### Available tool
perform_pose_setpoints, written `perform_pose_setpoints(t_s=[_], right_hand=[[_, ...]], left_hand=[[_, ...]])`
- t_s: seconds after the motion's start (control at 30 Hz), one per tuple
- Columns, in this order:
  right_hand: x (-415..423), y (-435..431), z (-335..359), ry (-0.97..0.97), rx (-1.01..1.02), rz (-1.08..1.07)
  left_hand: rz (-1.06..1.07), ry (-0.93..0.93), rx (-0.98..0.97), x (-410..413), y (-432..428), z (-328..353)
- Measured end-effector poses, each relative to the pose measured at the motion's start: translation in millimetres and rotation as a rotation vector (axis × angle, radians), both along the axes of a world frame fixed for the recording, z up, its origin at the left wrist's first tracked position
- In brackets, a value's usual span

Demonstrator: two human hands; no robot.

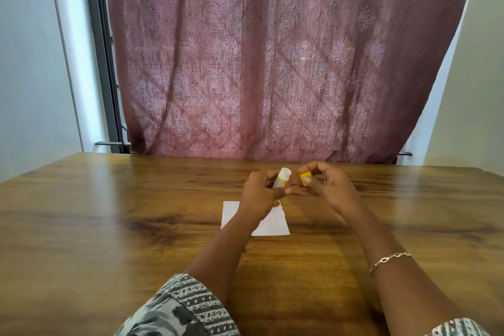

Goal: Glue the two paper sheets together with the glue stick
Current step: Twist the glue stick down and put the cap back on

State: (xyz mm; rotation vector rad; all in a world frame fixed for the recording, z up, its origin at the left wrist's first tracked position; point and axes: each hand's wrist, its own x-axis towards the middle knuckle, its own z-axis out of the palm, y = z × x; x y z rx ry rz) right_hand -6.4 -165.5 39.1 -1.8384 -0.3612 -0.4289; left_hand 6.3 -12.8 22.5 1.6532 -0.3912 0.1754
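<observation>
My left hand (260,191) grips the glue stick (282,178), a white and yellow tube held tilted with its open white top pointing up and away. My right hand (326,185) pinches the yellow cap (306,178) just to the right of the tube, a small gap between them. Both hands hover above the wooden table (109,213). White paper (268,224) lies flat on the table below my left hand and wrist, which hide part of it. I cannot tell whether it is one sheet or two stacked.
A patterned maroon curtain (272,63) hangs behind the table's far edge. Pale walls stand to the left and right. A bracelet (390,259) circles my right wrist.
</observation>
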Motion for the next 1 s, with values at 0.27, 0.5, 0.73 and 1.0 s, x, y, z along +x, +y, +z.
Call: perform_pose_setpoints(t_s=[0.27, 0.5, 0.73, 1.0], right_hand=[[-1.4, 6.0, 1.4, -0.088, 0.207, 0.118], [-2.9, 6.2, 1.2, -0.116, 0.093, 0.109], [1.8, 5.8, -0.3, -0.176, -0.08, 0.059], [1.6, 8.2, -0.7, -0.12, -0.163, 0.013]], left_hand=[[0.101, -0.046, 0.227, 6.0, -2.3, -3.0], [0.145, -0.124, 0.275, 9.6, 0.5, -4.3], [0.203, -0.237, 0.46, 8.9, 2.2, -3.2], [0.228, -0.292, 0.579, 5.7, 2.6, -1.4]])
